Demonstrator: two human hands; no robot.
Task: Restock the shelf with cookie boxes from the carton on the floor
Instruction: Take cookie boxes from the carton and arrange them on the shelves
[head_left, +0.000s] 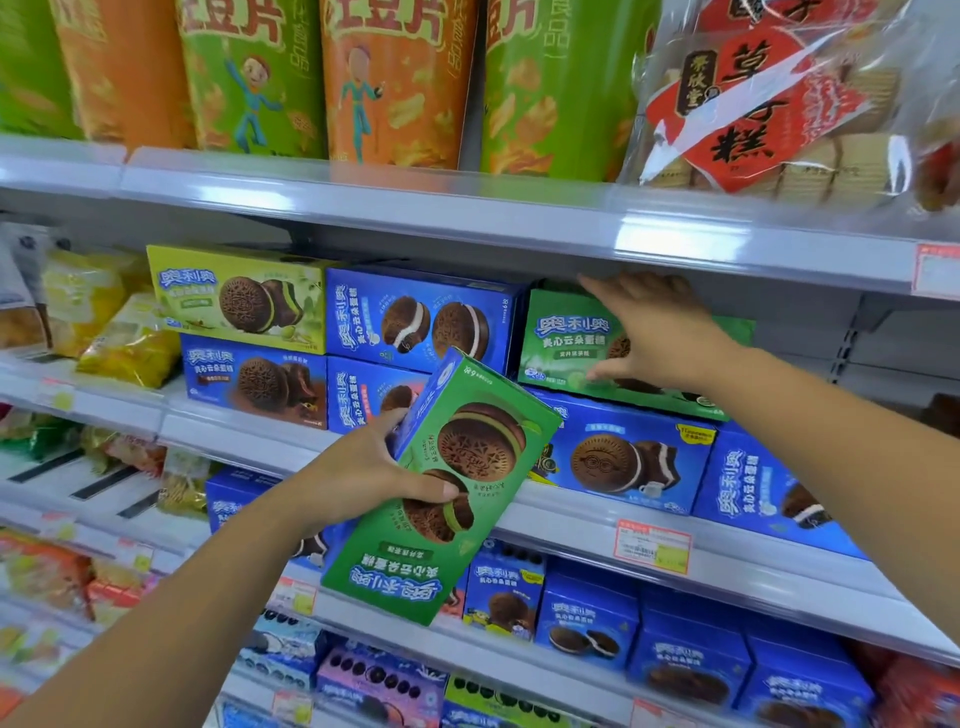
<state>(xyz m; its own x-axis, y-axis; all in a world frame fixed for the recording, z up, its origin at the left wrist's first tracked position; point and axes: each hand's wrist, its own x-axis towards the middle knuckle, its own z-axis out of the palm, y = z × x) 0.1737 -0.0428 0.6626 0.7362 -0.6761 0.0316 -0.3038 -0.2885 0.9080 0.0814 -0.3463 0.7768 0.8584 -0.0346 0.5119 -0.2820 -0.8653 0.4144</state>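
Observation:
My left hand (363, 470) grips a green cookie box (457, 514) by its left side, held tilted and upside down in front of the middle shelf (571, 512). A second green cookie box (566, 338) lies on top of a blue cookie box (623, 457) on that shelf. My right hand (657, 327) lies on the shelved green box, fingers spread over its top edge and thumb on its front face. The carton on the floor is out of view.
Blue and yellow-green cookie boxes (415, 322) fill the shelf to the left. The upper shelf edge (467, 208) hangs just above my right hand, carrying tall snack canisters (395, 78) and a bagged cake pack (779, 104). Lower shelves hold more blue boxes (691, 654).

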